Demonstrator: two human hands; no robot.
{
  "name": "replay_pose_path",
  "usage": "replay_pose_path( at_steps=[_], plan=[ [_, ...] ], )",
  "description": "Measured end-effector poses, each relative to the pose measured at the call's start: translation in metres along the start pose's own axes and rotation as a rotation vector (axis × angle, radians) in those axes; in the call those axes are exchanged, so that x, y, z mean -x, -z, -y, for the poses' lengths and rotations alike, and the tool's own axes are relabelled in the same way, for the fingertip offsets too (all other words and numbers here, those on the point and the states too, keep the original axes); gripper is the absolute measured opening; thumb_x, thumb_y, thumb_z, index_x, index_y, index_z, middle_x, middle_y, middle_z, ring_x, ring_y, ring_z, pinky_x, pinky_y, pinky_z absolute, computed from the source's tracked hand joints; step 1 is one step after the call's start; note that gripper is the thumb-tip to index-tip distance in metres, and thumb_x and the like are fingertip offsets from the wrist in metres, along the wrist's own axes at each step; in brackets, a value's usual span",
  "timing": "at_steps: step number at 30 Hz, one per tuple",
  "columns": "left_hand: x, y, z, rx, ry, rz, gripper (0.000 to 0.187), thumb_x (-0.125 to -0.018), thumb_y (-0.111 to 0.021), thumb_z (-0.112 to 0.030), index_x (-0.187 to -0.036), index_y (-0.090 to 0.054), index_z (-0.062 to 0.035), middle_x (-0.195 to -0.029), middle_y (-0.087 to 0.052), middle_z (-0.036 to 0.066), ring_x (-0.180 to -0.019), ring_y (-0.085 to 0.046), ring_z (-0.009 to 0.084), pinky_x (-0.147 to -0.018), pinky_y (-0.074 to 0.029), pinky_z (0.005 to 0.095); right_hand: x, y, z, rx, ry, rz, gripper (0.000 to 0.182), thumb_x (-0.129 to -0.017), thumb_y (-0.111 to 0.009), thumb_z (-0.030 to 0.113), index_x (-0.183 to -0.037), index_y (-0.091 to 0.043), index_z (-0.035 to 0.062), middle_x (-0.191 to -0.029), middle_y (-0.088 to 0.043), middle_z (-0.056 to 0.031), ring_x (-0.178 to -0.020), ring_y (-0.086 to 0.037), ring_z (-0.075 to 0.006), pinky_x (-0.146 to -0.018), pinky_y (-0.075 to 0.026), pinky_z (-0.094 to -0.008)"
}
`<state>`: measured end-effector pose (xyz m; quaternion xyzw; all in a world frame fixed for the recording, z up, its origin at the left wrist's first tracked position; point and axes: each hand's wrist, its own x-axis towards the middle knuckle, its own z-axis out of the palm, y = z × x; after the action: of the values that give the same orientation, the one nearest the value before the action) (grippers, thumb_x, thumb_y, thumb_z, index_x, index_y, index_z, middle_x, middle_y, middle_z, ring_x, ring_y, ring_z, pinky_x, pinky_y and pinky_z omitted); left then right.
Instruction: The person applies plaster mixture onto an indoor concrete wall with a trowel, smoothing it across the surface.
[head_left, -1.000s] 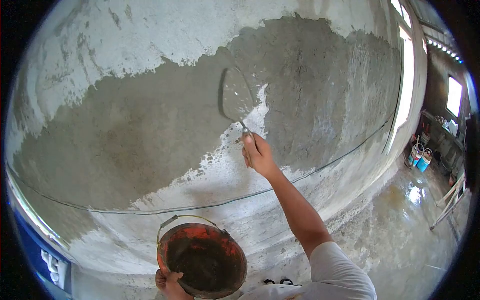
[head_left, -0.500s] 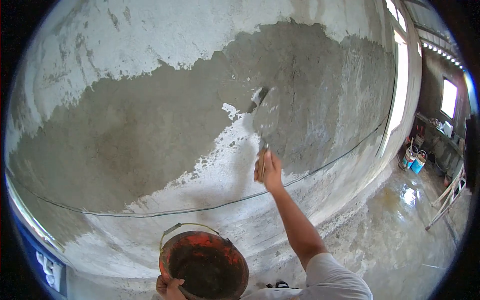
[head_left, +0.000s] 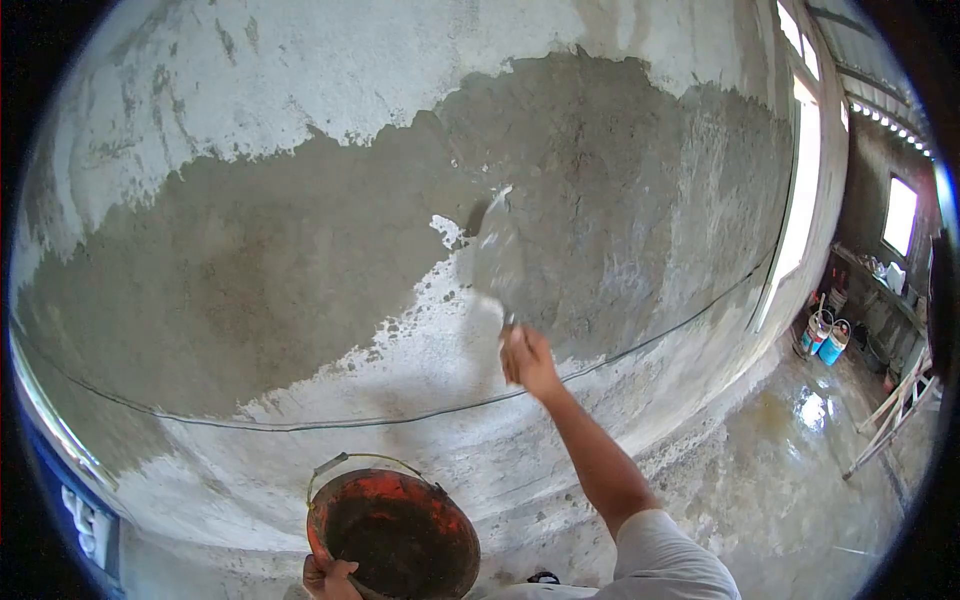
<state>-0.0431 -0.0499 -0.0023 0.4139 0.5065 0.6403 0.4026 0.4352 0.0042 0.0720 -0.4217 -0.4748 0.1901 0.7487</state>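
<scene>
My right hand [head_left: 530,360] is closed around the handle of a trowel [head_left: 497,255], whose blade lies against or close to the wall and is blurred. Around the blade, wet grey plaster [head_left: 300,260] covers a wide band of the wall [head_left: 300,70]. Below it a whitish patch shows through. At the bottom my left hand [head_left: 330,580] grips the rim of an orange-red bucket [head_left: 395,530], thumb over the edge. Dark grey residue coats the bucket's inside, and its wire handle stands up at the back.
A thin cable [head_left: 300,427] runs across the wall below the plaster. At right are a tall window [head_left: 800,190], two paint buckets [head_left: 825,340] on the floor, a shelf [head_left: 880,278] with items and a wooden frame [head_left: 895,410]. The floor [head_left: 760,470] has a wet, shiny patch.
My right hand and the trowel have moved slightly down and left along the wall. The bucket, still held by my left hand, sits slightly further left in view.
</scene>
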Motion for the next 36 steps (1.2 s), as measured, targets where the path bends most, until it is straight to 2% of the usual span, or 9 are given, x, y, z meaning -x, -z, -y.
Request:
replay_pose_path(
  at_steps=[7, 9, 10, 12, 21, 24, 26, 29, 36],
  plan=[
    [0.040, -0.046, -0.047, 0.202, 0.125, -0.115, 0.030, -0.053, -0.061, 0.000, -0.082, -0.050, -0.0041, -0.079, -0.058, 0.006, -0.068, -0.056, 0.0225, -0.066, -0.049, 0.0370, -0.023, 0.008, -0.022, 0.144, -0.042, 0.032, 0.042, -0.108, -0.048, 0.044, -0.097, -0.053, 0.0038, -0.060, -0.050, -0.0009, -0.046, -0.050, -0.0119, -0.042, -0.044, -0.0300],
    [0.049, -0.042, -0.054, -0.042, 0.065, -0.019, 0.014, -0.076, -0.061, -0.002, -0.068, -0.052, -0.0094, -0.071, -0.052, 0.006, -0.064, -0.041, 0.0185, -0.067, -0.045, 0.0445, 0.019, 0.010, -0.053, 0.168, -0.187, 0.150, 0.038, -0.108, -0.050, 0.040, -0.101, -0.053, 0.0035, -0.062, -0.051, -0.0022, -0.046, -0.050, -0.0115, -0.042, -0.044, -0.0300],
    [0.047, -0.036, -0.043, -0.039, 0.075, -0.026, 0.014, -0.076, -0.061, -0.002, -0.068, -0.052, -0.0094, -0.071, -0.052, 0.006, -0.064, -0.041, 0.0185, -0.067, -0.045, 0.0445, 0.038, 0.014, -0.060, 0.201, -0.218, 0.221, 0.034, -0.108, -0.051, 0.037, -0.102, -0.053, 0.0029, -0.064, -0.052, -0.0027, -0.046, -0.051, -0.0114, -0.042, -0.044, -0.0298],
    [0.036, -0.027, -0.012, 0.142, 0.126, 0.014, 0.031, -0.052, -0.061, 0.001, -0.081, -0.051, -0.0048, -0.085, -0.061, 0.007, -0.071, -0.058, 0.0231, -0.067, -0.049, 0.0360, 0.055, 0.018, -0.052, 0.158, -0.208, 0.247, 0.034, -0.108, -0.051, 0.035, -0.099, -0.054, 0.0030, -0.064, -0.053, -0.0023, -0.046, -0.051, -0.0112, -0.043, -0.044, -0.0297],
    [0.059, -0.056, -0.030, 0.063, 0.098, -0.098, 0.019, -0.058, -0.060, 0.001, -0.074, -0.052, -0.0060, -0.072, -0.058, 0.003, -0.066, -0.055, 0.0200, -0.067, -0.048, 0.0353, -0.085, 0.007, 0.093, 0.152, 0.008, 0.161, 0.044, -0.109, -0.045, 0.042, -0.091, -0.055, 0.0038, -0.062, -0.052, -0.0016, -0.048, -0.053, -0.0104, -0.043, -0.043, -0.0287],
    [0.059, -0.054, -0.022, 0.115, 0.061, -0.106, 0.014, -0.062, -0.060, -0.001, -0.073, -0.052, -0.0056, -0.070, -0.057, 0.004, -0.066, -0.054, 0.0187, -0.065, -0.046, 0.0338, -0.096, 0.014, 0.080, 0.466, -0.042, 0.257, 0.045, -0.108, -0.049, 0.042, -0.092, -0.057, 0.0003, -0.065, -0.060, -0.0117, -0.052, -0.060, -0.0213, -0.048, -0.046, -0.0372],
    [0.059, -0.052, -0.023, 0.067, 0.045, -0.093, 0.011, -0.066, -0.060, -0.002, -0.072, -0.051, -0.0057, -0.068, -0.056, 0.004, -0.064, -0.053, 0.0177, -0.064, -0.045, 0.0331, -0.079, 0.029, 0.050, 0.851, 0.280, 0.330, 0.048, -0.106, -0.053, 0.042, -0.095, -0.058, -0.0043, -0.071, -0.063, -0.0234, -0.061, -0.063, -0.0353, -0.059, -0.048, -0.0463],
    [0.057, -0.046, -0.016, 0.037, -0.006, -0.066, 0.011, -0.075, -0.061, -0.005, -0.071, -0.050, -0.0062, -0.065, -0.053, 0.003, -0.060, -0.049, 0.0163, -0.062, -0.043, 0.0325, -0.037, 0.048, 0.032, 0.964, 0.156, 0.493, 0.050, -0.104, -0.055, 0.043, -0.097, -0.059, -0.0063, -0.077, -0.062, -0.0288, -0.070, -0.062, -0.0438, -0.068, -0.048, -0.0499],
    [0.058, -0.056, -0.033, -0.015, 0.053, -0.075, 0.019, -0.085, -0.059, -0.006, -0.070, -0.049, -0.0081, -0.061, -0.050, 0.002, -0.059, -0.047, 0.0153, -0.062, -0.041, 0.0327, -0.069, 0.047, 0.083, 0.803, 0.080, 0.220, 0.047, -0.104, -0.056, 0.041, -0.099, -0.061, -0.0051, -0.079, -0.063, -0.0277, -0.072, -0.063, -0.0423, -0.068, -0.048, -0.0466]
  ],
)
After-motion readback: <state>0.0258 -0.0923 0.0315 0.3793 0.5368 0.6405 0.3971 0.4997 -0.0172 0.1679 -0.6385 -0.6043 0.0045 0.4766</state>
